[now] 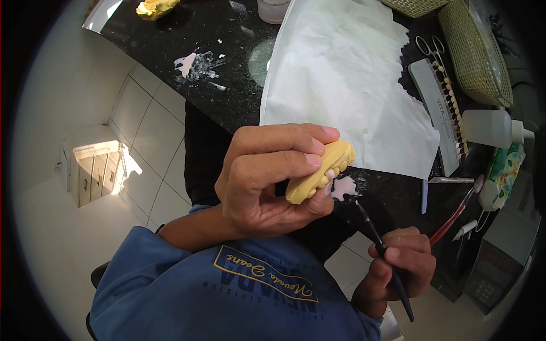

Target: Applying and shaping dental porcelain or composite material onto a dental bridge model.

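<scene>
My left hand (267,176) is closed around a yellow dental cast (310,181), gripping it between the fingers and thumb. A row of moulded teeth faces right, with one paler, pinkish-white tooth among them. In my right hand (404,261), lower right, a slim black pen-like tool (372,227) is pinched, its pale tip pointing up toward the cast but apart from it. What kind of tip it has is too small to tell. Just beyond the cast, a patch of pale pink material (344,188) lies on the black tabletop (227,102).
A white paper sheet (341,85) covers the middle. To the right are a tooth shade guide (435,116), scissors (430,46), a green basket (475,54) and a translucent bottle (488,128). Another yellow lump (156,8) and a pink-white smear (186,64) lie far left.
</scene>
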A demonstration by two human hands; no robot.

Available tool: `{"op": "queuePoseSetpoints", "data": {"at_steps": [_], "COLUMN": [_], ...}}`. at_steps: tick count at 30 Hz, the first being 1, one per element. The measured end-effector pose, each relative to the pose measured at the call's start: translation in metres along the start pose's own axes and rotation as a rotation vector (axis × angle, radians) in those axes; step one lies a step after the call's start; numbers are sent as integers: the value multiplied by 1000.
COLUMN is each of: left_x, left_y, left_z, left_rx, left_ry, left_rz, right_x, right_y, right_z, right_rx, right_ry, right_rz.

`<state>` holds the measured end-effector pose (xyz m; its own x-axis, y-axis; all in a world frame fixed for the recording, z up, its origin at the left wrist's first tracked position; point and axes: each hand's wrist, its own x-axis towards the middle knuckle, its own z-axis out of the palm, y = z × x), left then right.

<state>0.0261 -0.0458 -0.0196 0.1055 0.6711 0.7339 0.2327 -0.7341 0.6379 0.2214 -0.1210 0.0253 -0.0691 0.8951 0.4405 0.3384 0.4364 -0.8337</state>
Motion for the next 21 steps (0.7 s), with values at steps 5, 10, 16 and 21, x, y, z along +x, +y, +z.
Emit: {"op": "queuePoseSetpoints", "data": {"at_steps": [5, 10, 16, 21], "left_x": [-1, -1, -1, -1], "left_y": [2, 5, 4, 4], "left_z": [0, -1, -1, -2], "left_rx": [20, 36, 38, 39], "left_ry": [-10, -37, -58, -65], "left_rz": [4, -24, -6, -8], "right_x": [9, 11, 12, 12], "right_y": [-5, -1, 3, 3], "right_z": [10, 19, 19, 18], "right_rx": [-16, -10, 8, -9], "right_ry": [8, 25, 3, -11], "right_rz": [-88, -128, -156, -142]}}
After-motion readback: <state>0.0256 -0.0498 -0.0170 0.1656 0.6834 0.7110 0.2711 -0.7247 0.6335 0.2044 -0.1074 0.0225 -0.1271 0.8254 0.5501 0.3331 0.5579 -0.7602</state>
